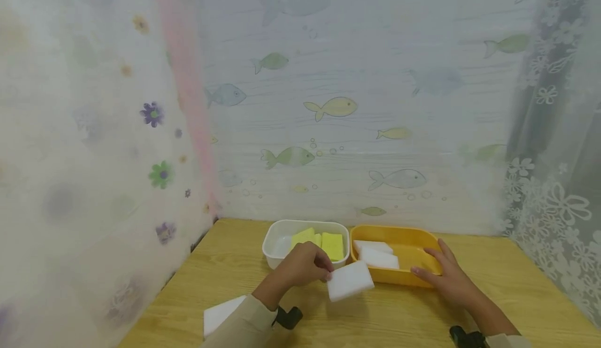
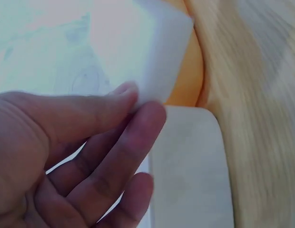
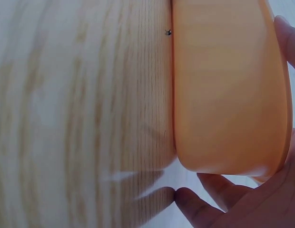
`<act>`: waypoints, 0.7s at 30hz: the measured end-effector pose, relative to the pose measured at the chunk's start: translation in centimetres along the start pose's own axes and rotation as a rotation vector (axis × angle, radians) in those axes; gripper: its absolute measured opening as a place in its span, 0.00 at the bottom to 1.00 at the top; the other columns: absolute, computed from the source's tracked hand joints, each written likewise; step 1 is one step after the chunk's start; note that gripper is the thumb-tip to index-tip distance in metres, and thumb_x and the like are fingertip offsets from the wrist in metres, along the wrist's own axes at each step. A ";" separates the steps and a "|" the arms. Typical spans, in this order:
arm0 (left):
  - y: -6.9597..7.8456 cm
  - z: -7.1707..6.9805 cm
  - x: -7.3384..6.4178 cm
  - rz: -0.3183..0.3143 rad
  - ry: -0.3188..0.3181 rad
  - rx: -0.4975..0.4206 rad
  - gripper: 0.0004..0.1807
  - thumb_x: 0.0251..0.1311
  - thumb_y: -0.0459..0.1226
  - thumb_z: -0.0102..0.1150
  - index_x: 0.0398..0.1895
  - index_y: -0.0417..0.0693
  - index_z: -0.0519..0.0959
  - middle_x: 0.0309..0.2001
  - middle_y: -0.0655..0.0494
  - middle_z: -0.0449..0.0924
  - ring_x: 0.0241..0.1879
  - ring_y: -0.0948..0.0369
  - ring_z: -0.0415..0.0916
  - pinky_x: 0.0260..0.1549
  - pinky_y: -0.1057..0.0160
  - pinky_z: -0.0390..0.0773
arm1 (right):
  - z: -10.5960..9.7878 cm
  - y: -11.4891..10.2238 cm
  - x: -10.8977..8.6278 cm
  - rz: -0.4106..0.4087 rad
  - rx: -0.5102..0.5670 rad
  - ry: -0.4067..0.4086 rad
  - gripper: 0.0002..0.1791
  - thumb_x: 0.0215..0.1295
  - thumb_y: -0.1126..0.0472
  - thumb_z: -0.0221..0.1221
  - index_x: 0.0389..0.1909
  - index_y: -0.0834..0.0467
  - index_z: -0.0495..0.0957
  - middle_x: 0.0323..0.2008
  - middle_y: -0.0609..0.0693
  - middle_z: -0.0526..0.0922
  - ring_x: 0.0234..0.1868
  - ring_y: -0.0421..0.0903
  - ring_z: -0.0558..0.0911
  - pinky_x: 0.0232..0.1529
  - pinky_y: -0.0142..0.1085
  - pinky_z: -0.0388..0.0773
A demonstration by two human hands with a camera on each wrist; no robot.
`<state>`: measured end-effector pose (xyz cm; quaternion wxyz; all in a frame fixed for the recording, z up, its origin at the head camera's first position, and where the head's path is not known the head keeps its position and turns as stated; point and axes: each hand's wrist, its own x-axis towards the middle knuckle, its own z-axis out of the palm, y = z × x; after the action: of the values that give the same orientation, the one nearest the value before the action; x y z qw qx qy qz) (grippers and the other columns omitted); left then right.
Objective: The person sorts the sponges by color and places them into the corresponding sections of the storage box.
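Note:
My left hand (image 1: 305,265) pinches a white foam sponge (image 1: 349,281) by one corner between thumb and fingers. The sponge is tilted in front of the two containers, and in the left wrist view the same sponge (image 2: 142,42) overlaps the orange one. My right hand (image 1: 446,275) holds the right end of the orange plastic container (image 1: 408,277), thumb at the front rim and fingers round the end wall. Two white sponges (image 1: 379,258) lie in its left part. Left of it stands a white container (image 1: 268,249) with several yellow sponges (image 1: 332,246).
Another white flat piece (image 1: 220,314) lies on the wooden table (image 1: 178,306) at the front left, partly behind my left sleeve. Both containers stand near the table's back edge, close to a fish-patterned curtain (image 1: 357,191). A flowered curtain (image 1: 94,181) hangs along the left.

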<state>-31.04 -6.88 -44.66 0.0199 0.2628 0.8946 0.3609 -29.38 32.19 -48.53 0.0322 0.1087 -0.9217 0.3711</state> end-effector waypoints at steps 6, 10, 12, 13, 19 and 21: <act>0.9 0.2 1.4 0.000 0.074 -0.005 0.02 0.58 0.37 0.76 0.32 0.54 0.91 0.28 0.71 0.86 0.32 0.71 0.80 0.33 0.67 0.81 | 0.0 0.0 0.1 0.000 0.001 0.008 0.47 0.74 0.42 0.60 0.77 0.72 0.55 0.80 0.74 0.26 0.75 0.83 0.39 0.61 0.81 0.52; 1.3 0.6 2.2 0.006 0.112 -0.024 0.02 0.57 0.37 0.76 0.32 0.53 0.91 0.27 0.70 0.86 0.30 0.71 0.80 0.33 0.66 0.81 | 0.1 0.0 0.2 0.004 0.001 0.012 0.47 0.73 0.42 0.61 0.76 0.72 0.56 0.80 0.74 0.27 0.76 0.83 0.39 0.62 0.81 0.51; 1.4 0.8 2.7 0.004 0.137 -0.030 0.02 0.57 0.38 0.77 0.31 0.54 0.91 0.27 0.70 0.86 0.30 0.71 0.80 0.33 0.66 0.80 | 0.1 0.0 0.2 0.005 0.001 0.013 0.48 0.73 0.42 0.61 0.76 0.72 0.56 0.80 0.74 0.27 0.76 0.82 0.38 0.62 0.81 0.51; 1.5 0.9 2.9 0.002 0.147 -0.034 0.02 0.57 0.38 0.77 0.31 0.54 0.91 0.27 0.69 0.86 0.30 0.71 0.80 0.33 0.67 0.80 | 0.1 0.0 0.2 0.005 0.002 0.013 0.48 0.73 0.42 0.61 0.76 0.72 0.55 0.80 0.73 0.26 0.76 0.82 0.38 0.62 0.81 0.51; 1.9 1.5 4.0 0.013 0.193 -0.061 0.03 0.57 0.40 0.77 0.30 0.56 0.90 0.28 0.69 0.85 0.30 0.71 0.79 0.33 0.67 0.79 | 0.1 0.1 0.2 0.006 -0.005 0.010 0.47 0.74 0.41 0.60 0.77 0.71 0.55 0.80 0.73 0.26 0.76 0.83 0.39 0.62 0.81 0.52; 2.0 1.8 4.4 0.019 0.203 -0.068 0.03 0.58 0.40 0.77 0.30 0.56 0.90 0.28 0.69 0.85 0.30 0.71 0.79 0.32 0.68 0.79 | 0.1 0.1 0.2 0.005 -0.009 0.011 0.47 0.74 0.41 0.60 0.77 0.71 0.55 0.80 0.73 0.26 0.76 0.83 0.39 0.62 0.81 0.52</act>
<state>-33.55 -2.40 -43.98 -0.0655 0.2324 0.8767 0.4161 -29.57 32.17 -48.64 0.0369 0.1043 -0.9233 0.3678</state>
